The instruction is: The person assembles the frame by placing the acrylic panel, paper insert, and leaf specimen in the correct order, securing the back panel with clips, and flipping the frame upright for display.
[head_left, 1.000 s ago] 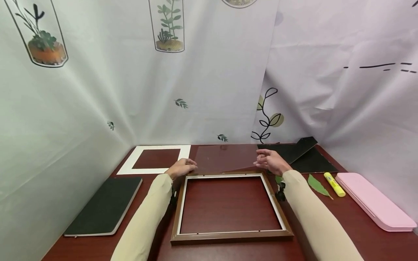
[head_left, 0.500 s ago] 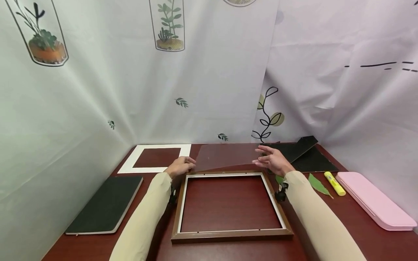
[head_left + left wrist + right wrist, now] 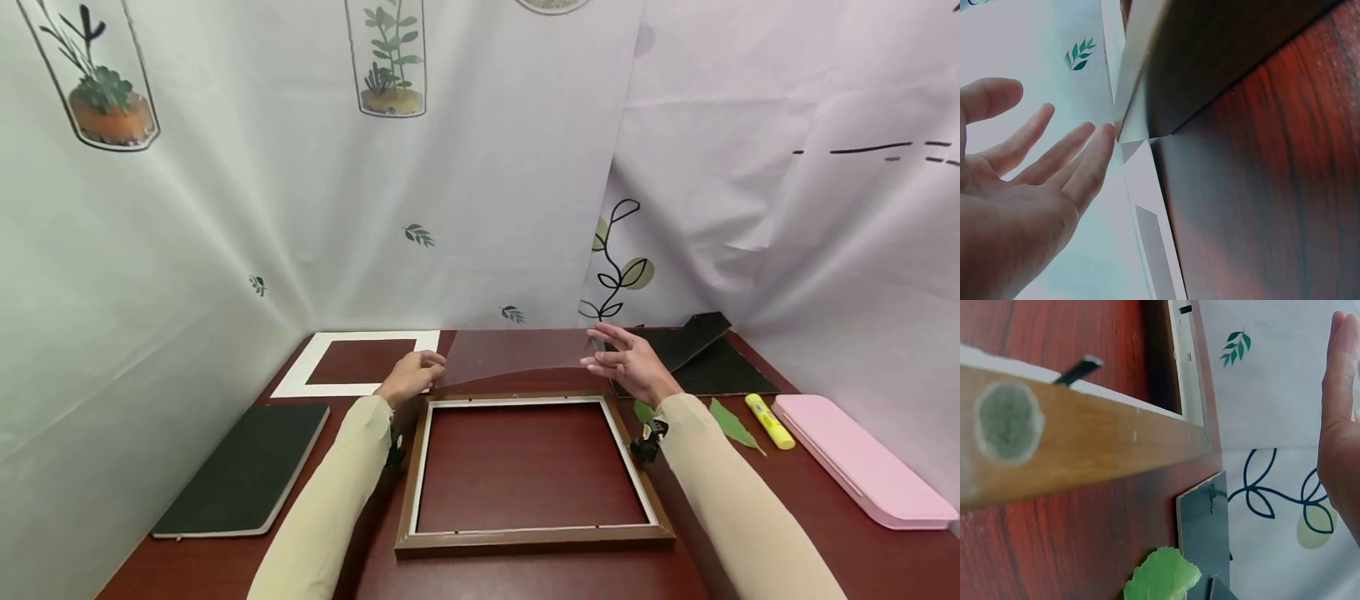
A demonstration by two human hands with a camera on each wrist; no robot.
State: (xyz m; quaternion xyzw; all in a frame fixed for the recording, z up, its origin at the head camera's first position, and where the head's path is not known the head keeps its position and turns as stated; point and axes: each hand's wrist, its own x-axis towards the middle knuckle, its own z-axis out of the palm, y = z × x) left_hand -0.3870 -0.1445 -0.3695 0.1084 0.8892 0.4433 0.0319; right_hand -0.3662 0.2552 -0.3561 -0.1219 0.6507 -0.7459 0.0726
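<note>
A clear sheet [image 3: 517,354] spans the space between my hands, behind the picture frame [image 3: 534,546]. Its near edge bows slightly. My left hand [image 3: 411,375] touches the sheet's left side; in the left wrist view, thumb and extended fingers [image 3: 1088,169] stand apart. My right hand [image 3: 632,363] is at its right edge, fingers fairly straight and spread. The right wrist view shows only part of that hand [image 3: 1341,419]. The brown frame lies flat on the table, its white inner lip facing up. Exact contact on the sheet is hard to see.
A white mat [image 3: 292,375] lies back left, a dark notebook [image 3: 240,475] nearer. At the right are a black backing board [image 3: 727,371] with its stand flap raised, green leaves [image 3: 731,425], a yellow tube [image 3: 768,423] and a pink case [image 3: 862,462]. Fabric walls enclose the table.
Both hands have risen slightly and shifted back, the clear sheet's near edge lifting with them away from the frame. The right hand's fingers have spread. The frame stays put.
</note>
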